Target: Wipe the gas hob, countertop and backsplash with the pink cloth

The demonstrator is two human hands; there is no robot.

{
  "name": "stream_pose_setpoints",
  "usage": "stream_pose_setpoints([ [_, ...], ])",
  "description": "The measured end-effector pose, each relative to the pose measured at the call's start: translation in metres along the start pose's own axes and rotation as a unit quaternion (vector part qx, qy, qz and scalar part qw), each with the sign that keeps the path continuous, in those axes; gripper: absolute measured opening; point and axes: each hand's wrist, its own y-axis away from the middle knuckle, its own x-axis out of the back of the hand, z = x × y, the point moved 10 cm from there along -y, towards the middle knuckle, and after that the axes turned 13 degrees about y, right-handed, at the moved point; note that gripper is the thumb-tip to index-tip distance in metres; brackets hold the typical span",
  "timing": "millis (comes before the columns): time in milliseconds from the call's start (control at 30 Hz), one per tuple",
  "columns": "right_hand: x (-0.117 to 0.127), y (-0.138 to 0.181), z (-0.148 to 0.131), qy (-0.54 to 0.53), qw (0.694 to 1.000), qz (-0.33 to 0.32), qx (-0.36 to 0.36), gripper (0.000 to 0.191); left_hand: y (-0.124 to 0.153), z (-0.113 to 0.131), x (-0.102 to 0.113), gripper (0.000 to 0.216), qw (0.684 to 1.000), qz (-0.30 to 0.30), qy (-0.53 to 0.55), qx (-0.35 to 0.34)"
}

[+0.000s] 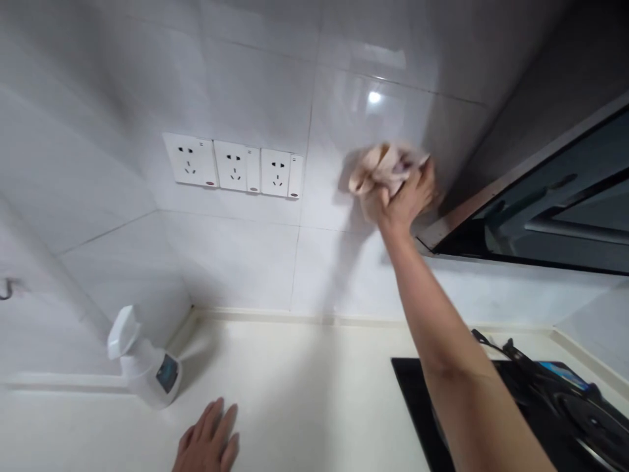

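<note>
My right hand (407, 196) is raised to the white tiled wall (344, 118) and grips a crumpled beige cloth (381, 169), pressed against a tile just left of the range hood (540, 203). The cloth is blurred by motion. Low at the frame's bottom, my left hand (209, 440) lies flat on the white countertop (304, 393) with its fingers stretched out and holding nothing. It rests a little to the right of a white spray bottle (145, 364).
A row of three white wall sockets (233, 165) sits left of the cloth. A black gas hob (540, 406) with burner grates fills the lower right. A metal hook (8, 288) shows at the far left wall.
</note>
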Motion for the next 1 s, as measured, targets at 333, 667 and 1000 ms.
stream_pose_setpoints([
  [333,-0.069,0.086,-0.084,-0.049,0.997,0.061,0.015,0.070,0.012,-0.007,-0.012,0.050,0.997,0.064,0.002,-0.047],
  [667,-0.109,0.413,-0.089,-0.103,0.926,-0.269,0.245,0.051,0.020,0.005,-0.003,0.047,0.988,0.123,-0.029,-0.093],
  [1000,-0.013,0.143,-0.077,-0.150,0.979,0.083,0.115,0.056,0.020,0.000,-0.015,0.045,0.985,0.148,-0.006,-0.087],
])
